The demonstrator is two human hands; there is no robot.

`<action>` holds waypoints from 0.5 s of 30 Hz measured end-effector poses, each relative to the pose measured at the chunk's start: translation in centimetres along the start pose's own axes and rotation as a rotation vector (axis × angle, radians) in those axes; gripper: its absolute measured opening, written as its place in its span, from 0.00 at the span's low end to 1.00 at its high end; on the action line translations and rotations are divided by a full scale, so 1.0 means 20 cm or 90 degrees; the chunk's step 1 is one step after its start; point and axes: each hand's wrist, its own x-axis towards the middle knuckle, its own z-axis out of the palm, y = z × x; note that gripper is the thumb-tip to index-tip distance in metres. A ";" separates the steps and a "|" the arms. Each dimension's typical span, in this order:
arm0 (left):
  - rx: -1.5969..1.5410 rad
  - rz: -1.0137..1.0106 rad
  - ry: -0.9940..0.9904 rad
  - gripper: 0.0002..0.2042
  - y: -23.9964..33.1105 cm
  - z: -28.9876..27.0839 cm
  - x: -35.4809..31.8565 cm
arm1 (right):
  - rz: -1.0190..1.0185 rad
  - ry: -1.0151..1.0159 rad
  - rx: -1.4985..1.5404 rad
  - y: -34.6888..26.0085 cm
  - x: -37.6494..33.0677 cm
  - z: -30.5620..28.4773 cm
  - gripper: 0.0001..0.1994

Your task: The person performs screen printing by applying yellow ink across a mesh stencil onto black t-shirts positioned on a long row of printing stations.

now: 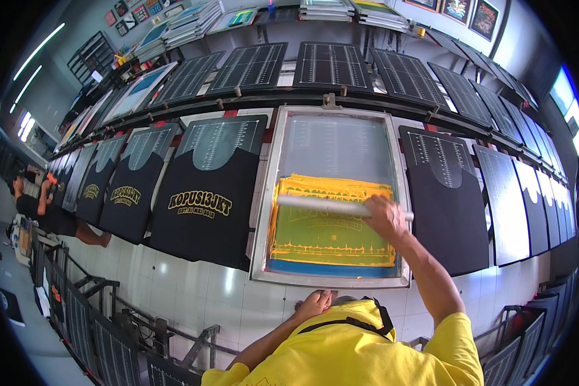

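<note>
My right hand (387,220) is wrapped round the right part of a long pale squeegee (325,205). The squeegee lies crosswise over a screen printing frame (258,254), above its mesh. Yellow-orange ink (331,241) is spread over the frame's near half, in streaks and ridges, with a blue strip along the near edge. Just below the frame's near edge, close to my body, my left hand (316,302) is closed with its fingers curled. What it holds, if anything, is hidden. The surface under the frame cannot be made out.
Left of the frame, black T-shirts (202,193) with yellow lettering lie on boards; a plain black T-shirt (447,219) is on the right. More dark boards (331,66) stand in a row behind a rail. A person (35,199) works at far left. Racks (103,328) are behind me.
</note>
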 end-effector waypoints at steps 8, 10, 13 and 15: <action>0.026 -0.026 0.005 0.25 0.08 0.00 -0.01 | 0.014 -0.036 -0.011 0.15 0.32 0.09 0.13; 0.035 -0.024 0.018 0.24 0.04 0.00 0.00 | -0.007 -0.040 -0.012 0.15 0.33 0.10 0.13; 0.060 -0.041 0.022 0.24 -0.03 -0.03 0.02 | 0.002 -0.086 -0.009 0.13 0.31 0.07 0.13; 0.069 -0.063 0.018 0.24 -0.06 -0.03 0.03 | -0.005 -0.107 -0.006 0.12 0.22 0.08 0.13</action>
